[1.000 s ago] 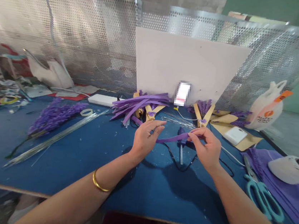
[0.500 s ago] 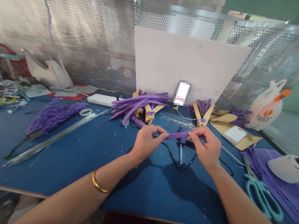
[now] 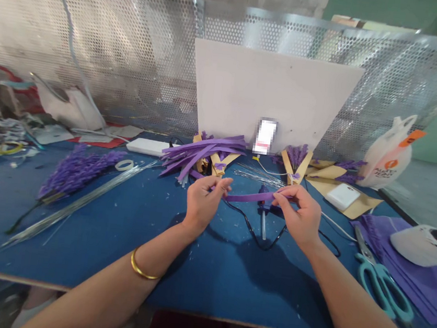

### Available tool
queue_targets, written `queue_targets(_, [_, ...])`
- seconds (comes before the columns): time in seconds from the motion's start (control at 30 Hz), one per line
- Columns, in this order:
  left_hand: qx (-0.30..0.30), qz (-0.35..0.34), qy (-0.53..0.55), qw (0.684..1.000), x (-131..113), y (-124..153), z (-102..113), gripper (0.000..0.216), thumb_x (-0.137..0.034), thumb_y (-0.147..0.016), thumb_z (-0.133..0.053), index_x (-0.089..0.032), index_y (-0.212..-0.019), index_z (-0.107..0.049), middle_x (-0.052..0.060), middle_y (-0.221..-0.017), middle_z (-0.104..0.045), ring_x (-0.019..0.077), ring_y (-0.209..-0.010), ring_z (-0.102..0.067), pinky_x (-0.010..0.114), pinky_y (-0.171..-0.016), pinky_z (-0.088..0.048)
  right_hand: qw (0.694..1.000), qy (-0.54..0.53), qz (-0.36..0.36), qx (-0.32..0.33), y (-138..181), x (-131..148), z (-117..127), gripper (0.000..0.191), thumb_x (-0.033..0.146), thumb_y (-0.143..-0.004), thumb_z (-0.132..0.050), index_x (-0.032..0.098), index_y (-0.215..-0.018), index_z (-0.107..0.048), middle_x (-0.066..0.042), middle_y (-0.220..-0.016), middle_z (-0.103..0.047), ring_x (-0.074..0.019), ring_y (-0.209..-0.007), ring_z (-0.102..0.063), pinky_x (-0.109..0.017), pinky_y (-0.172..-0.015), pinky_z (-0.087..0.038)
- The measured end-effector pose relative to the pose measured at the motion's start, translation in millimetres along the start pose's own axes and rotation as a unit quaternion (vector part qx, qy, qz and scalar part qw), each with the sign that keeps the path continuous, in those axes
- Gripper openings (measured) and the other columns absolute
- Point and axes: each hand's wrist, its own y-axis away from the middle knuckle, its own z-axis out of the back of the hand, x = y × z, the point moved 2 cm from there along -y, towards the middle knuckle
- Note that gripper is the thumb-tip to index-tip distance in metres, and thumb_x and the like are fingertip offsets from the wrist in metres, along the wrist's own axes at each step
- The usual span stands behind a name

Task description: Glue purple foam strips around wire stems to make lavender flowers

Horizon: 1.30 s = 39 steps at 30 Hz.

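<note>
A purple strip (image 3: 252,197) stretches between my two hands above the blue table. My left hand (image 3: 203,200) pinches its left end, fingers closed with the thumb up. At the other end, my right hand (image 3: 299,213) grips the strip between thumb and fingers. Beneath it, partly hidden, lies a glue gun (image 3: 264,211) with a clear stick and a black cord. Behind my left hand, a pile of similar purple strips (image 3: 208,149) rests over kraft-paper-wrapped flowers. Another small wrapped bouquet (image 3: 296,162) of purple flowers stands beyond my right hand.
At left lie purple flower stems (image 3: 79,172), long thin wires (image 3: 88,199) and a tape roll (image 3: 124,165). Teal-handled scissors (image 3: 383,288), purple sheets (image 3: 421,284) and a white spool (image 3: 424,244) are at right. A phone (image 3: 265,136) leans on a white board (image 3: 274,91).
My left hand has moved left along the strip, so a longer piece shows between my hands. The right hand stays nearly in place.
</note>
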Motion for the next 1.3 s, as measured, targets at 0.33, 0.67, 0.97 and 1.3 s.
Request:
queue_targets(0.33, [0.102, 0.071, 0.04, 0.991, 9.0, 0.1, -12.4, 0.018, -0.035, -0.077, -0.063, -0.019, -0.069, -0.068, 0.0, -0.07, -0.066, 0.0143, -0.067, -0.057, 0.026, -0.067, -0.043, 1.0, 0.002, 0.005, -0.002, -1.3, -0.4, 0.3, 0.008, 0.022, -0.082, -0.061, 0.019, -0.075, -0.059, 0.0, -0.076, -0.063, -0.0129, -0.064, -0.063, -0.029, -0.066, -0.051])
queue_targets(0.67, [-0.009, 0.093, 0.182, 0.979, 15.2, -6.8, -4.1, 0.03, -0.032, -0.081, -0.057, -0.017, -0.055, -0.057, 0.0, -0.058, -0.057, 0.0111, -0.061, -0.054, 0.026, -0.068, -0.046, 1.0, 0.01, 0.004, -0.005, -1.8, -1.8, 1.5, 0.008, 0.024, -0.082, -0.06, 0.02, -0.075, -0.059, -0.001, -0.075, -0.064, -0.0144, -0.064, -0.063, -0.03, -0.066, -0.051])
queue_targets(0.97, [-0.007, 0.092, 0.119, 0.989, 15.2, -2.1, -6.1, 0.016, -0.031, -0.068, -0.073, -0.016, -0.072, -0.069, 0.003, -0.074, -0.068, 0.0142, -0.07, -0.061, 0.026, -0.069, -0.048, 1.0, 0.011, 0.003, 0.0, -1.5, -4.2, 0.6, 0.008, 0.024, -0.082, -0.06, 0.02, -0.076, -0.058, -0.001, -0.076, -0.063, -0.014, -0.065, -0.064, -0.03, -0.066, -0.052])
queue_targets(1.3, [0.037, 0.089, 0.125, 0.987, 11.4, -1.4, -7.2, 0.016, -0.028, -0.069, -0.071, -0.016, -0.07, -0.06, 0.0, -0.07, -0.06, 0.0107, -0.064, -0.053, 0.024, -0.063, -0.044, 1.0, 0.017, 0.008, 0.01, -1.2, -5.3, -0.7, 0.009, 0.026, -0.083, -0.06, 0.02, -0.076, -0.059, -0.001, -0.075, -0.064, -0.0147, -0.065, -0.062, -0.032, -0.067, -0.052])
